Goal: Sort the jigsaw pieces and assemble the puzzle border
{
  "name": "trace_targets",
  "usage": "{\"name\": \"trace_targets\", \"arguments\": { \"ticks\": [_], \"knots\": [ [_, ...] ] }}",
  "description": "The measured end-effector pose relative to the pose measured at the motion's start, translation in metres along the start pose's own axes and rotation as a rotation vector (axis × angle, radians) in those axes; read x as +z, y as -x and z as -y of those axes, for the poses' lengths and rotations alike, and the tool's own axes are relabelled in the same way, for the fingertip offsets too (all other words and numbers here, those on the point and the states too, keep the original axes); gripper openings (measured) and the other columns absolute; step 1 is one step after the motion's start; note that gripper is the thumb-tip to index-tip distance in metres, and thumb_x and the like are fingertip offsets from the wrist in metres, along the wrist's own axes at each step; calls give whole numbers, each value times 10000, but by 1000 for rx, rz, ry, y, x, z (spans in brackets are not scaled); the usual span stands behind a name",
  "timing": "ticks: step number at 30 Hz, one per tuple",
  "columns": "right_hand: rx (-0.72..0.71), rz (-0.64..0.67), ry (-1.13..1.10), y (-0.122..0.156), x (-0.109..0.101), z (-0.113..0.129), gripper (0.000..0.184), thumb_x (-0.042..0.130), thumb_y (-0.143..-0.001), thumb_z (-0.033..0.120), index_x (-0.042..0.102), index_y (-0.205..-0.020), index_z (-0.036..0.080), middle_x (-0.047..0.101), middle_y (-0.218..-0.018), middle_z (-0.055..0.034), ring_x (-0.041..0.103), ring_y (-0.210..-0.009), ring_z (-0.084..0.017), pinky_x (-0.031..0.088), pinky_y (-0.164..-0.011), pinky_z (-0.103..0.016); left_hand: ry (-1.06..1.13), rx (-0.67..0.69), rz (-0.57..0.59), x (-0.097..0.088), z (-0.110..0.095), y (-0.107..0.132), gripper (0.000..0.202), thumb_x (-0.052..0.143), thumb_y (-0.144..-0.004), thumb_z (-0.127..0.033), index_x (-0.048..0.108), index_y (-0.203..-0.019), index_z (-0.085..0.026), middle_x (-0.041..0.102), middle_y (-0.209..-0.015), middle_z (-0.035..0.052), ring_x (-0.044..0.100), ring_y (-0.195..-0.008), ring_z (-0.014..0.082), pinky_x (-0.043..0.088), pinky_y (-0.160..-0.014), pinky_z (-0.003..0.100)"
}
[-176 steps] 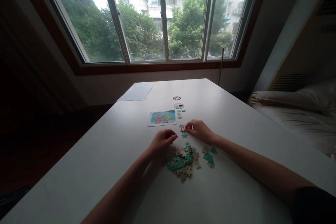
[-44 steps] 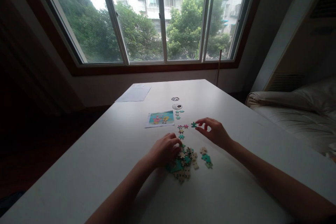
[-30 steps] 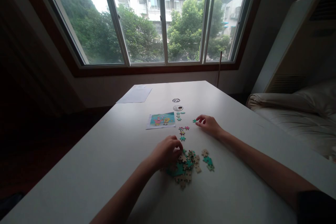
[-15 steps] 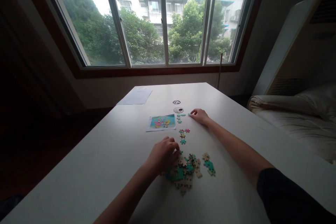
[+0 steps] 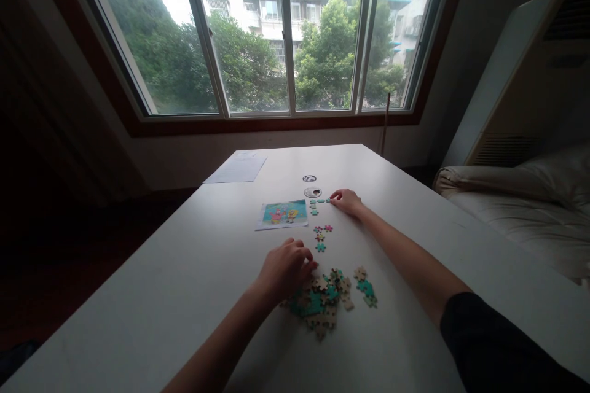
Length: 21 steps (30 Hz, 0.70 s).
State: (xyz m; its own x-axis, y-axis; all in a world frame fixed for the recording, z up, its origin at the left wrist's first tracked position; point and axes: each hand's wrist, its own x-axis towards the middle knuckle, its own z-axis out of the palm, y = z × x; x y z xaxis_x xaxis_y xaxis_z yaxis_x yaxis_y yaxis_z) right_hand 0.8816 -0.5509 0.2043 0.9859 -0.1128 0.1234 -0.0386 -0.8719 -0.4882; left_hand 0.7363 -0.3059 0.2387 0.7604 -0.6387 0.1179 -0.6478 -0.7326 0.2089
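Observation:
My right hand (image 5: 347,202) reaches across the white table, its fingers pinched on a small green puzzle piece (image 5: 329,200) at the right end of a short row of joined-looking pieces (image 5: 314,206). My left hand (image 5: 286,269) is closed beside the loose pile of puzzle pieces (image 5: 315,303); a bit of green shows at its fingertips, mostly hidden. Green and tan backs show in the pile. Between the hands lies a small group of pink and green pieces (image 5: 319,237). The cartoon picture sheet (image 5: 282,215) lies left of them.
A few pieces (image 5: 366,288) lie right of the pile. Two round discs (image 5: 313,193) lie beyond the row, and a paper sheet (image 5: 237,169) is at the far left of the white table (image 5: 184,270). A cream sofa (image 5: 507,209) stands to the right, below a window.
My right hand has moved slightly left, bringing its green piece up to the row's end. My left hand has barely shifted beside the pile.

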Motion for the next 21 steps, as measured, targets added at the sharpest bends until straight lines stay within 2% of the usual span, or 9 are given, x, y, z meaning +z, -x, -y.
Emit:
{"name": "trace_targets", "arguments": {
  "ticks": [6,12,16,21],
  "knots": [
    [7,-11,-4,-4,3,0,198,595,-729,375,675,-880,277,659,-880,-10,575,-842,-193,387,-742,-328,-11,2,28,-4,-1,1,157,533,-789,-285,666,-850,-231,626,-816,37,535,-842,205,430,-651,278],
    [-63,-33,-28,2,-2,-3,252,587,-735,332,649,-954,223,662,-861,-26,587,-804,-177,413,-704,-272,35,-3,37,-5,2,2,163,529,-762,-191,668,-837,-229,629,-841,40,532,-851,210,421,-650,279],
    [-155,-26,-57,20,-12,-4,220,561,-754,272,652,-935,186,659,-839,-34,583,-739,-155,420,-672,-247,120,-33,42,-6,2,2,146,535,-743,-157,655,-808,-209,615,-832,46,525,-850,214,417,-669,285],
    [-290,4,-101,64,-24,-1,193,558,-755,240,652,-913,183,643,-831,-25,558,-679,-125,425,-638,-229,201,-75,18,-1,4,1,145,530,-718,-118,636,-805,-166,585,-853,66,520,-849,206,414,-717,289]
  ]
}}
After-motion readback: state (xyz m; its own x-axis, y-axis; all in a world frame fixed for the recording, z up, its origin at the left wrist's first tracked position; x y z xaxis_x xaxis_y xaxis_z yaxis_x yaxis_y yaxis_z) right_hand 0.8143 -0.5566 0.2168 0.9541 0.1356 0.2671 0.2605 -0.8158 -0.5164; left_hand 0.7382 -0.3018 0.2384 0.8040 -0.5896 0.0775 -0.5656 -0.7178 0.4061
